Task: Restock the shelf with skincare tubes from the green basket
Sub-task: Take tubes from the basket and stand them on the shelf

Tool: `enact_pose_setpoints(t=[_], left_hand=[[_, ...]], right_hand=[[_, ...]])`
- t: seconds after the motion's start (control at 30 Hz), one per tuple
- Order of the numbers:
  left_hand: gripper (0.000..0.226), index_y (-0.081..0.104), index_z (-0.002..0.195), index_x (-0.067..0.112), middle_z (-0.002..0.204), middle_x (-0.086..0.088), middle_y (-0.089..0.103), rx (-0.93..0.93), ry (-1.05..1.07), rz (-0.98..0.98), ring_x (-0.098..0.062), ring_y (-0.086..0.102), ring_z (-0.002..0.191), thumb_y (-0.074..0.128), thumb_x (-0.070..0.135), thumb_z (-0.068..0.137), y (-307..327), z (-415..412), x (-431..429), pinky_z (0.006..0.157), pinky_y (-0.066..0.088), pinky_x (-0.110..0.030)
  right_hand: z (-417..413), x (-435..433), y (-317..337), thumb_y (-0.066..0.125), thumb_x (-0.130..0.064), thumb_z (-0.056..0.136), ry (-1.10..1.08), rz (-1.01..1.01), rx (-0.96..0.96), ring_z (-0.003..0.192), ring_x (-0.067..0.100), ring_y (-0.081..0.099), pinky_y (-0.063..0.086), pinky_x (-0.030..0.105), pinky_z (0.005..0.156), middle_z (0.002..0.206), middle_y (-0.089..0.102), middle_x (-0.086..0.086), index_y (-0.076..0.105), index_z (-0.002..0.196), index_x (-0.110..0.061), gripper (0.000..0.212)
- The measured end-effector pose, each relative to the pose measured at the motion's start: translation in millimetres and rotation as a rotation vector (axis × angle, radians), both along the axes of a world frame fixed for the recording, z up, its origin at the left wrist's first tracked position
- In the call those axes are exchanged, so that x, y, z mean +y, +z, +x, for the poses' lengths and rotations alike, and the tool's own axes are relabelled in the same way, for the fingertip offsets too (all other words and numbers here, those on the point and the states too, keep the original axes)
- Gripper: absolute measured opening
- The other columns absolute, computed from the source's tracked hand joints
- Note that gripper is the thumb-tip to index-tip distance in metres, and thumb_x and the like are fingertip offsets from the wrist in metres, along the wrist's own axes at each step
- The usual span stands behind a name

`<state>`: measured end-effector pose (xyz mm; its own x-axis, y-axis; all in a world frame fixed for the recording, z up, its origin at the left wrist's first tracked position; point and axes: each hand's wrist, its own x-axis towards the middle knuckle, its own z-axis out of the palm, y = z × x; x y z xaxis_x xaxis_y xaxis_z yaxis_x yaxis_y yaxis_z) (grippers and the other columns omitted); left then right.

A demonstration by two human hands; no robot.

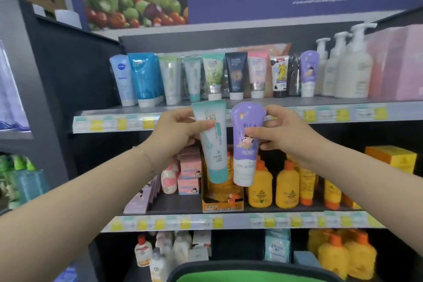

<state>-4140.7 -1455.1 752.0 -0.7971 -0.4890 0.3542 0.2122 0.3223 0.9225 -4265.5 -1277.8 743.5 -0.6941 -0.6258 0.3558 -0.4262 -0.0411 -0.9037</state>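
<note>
My left hand (176, 130) grips a teal-and-white tube (214, 158), cap down, in front of the top shelf's edge (320, 115). Beside it my right hand (281, 131) pinches a purple tube (246, 167) with a cartoon figure, also cap down. The two tubes hang close together, just below the shelf lip. On the top shelf stands a row of several skincare tubes (235, 75), among them a matching purple tube (309, 73) and a matching teal tube (192, 78). The green basket (251, 273) shows at the bottom edge, dark-rimmed, its contents hidden.
White pump bottles (348, 68) and pink boxes (396, 64) fill the top shelf's right end. The middle shelf holds yellow bottles (286, 185), pink boxes (190, 167) and an orange display carton (222, 204). A dark side panel (68, 89) bounds the shelf's left.
</note>
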Motion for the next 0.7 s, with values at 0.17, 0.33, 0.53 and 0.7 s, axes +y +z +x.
enact_pose_setpoints(t=[0.17,0.33,0.53,0.7], left_hand=[[0.025,0.068,0.103,0.013,0.091,-0.004,0.075,0.041,0.015,0.022,-0.014,0.068,0.076,0.075,0.016,0.079,12,-3,1,0.054,0.048,-0.016],[0.016,0.066,0.093,0.017,0.087,0.001,0.073,0.067,0.024,-0.012,-0.008,0.064,0.067,0.074,0.019,0.080,34,-15,0,0.062,0.048,-0.022],[0.013,0.062,0.081,0.021,0.073,0.005,0.067,0.129,-0.038,-0.054,-0.008,0.060,0.064,0.074,0.017,0.080,69,-38,3,0.060,0.048,-0.021],[0.013,0.063,0.086,0.020,0.079,-0.001,0.070,0.148,-0.079,-0.041,-0.013,0.060,0.065,0.074,0.018,0.080,85,-58,17,0.065,0.047,-0.027]], right_hand=[[4,-1,13,0.074,-0.014,0.082,-0.018,0.008,0.032,0.082,0.023,0.069,0.055,0.029,0.066,0.087,0.075,0.008,0.062,0.105,-0.017,0.026],[3,-1,29,0.073,-0.015,0.081,-0.065,-0.007,0.050,0.090,0.026,0.070,0.057,0.033,0.071,0.089,0.074,0.006,0.059,0.108,-0.014,0.030],[-12,5,53,0.073,-0.016,0.082,-0.132,-0.055,0.114,0.088,0.023,0.070,0.058,0.037,0.075,0.092,0.074,0.006,0.060,0.106,-0.017,0.028],[-28,18,74,0.071,-0.010,0.083,-0.155,-0.133,0.128,0.082,0.024,0.069,0.057,0.034,0.069,0.090,0.072,0.010,0.058,0.102,-0.015,0.024]])
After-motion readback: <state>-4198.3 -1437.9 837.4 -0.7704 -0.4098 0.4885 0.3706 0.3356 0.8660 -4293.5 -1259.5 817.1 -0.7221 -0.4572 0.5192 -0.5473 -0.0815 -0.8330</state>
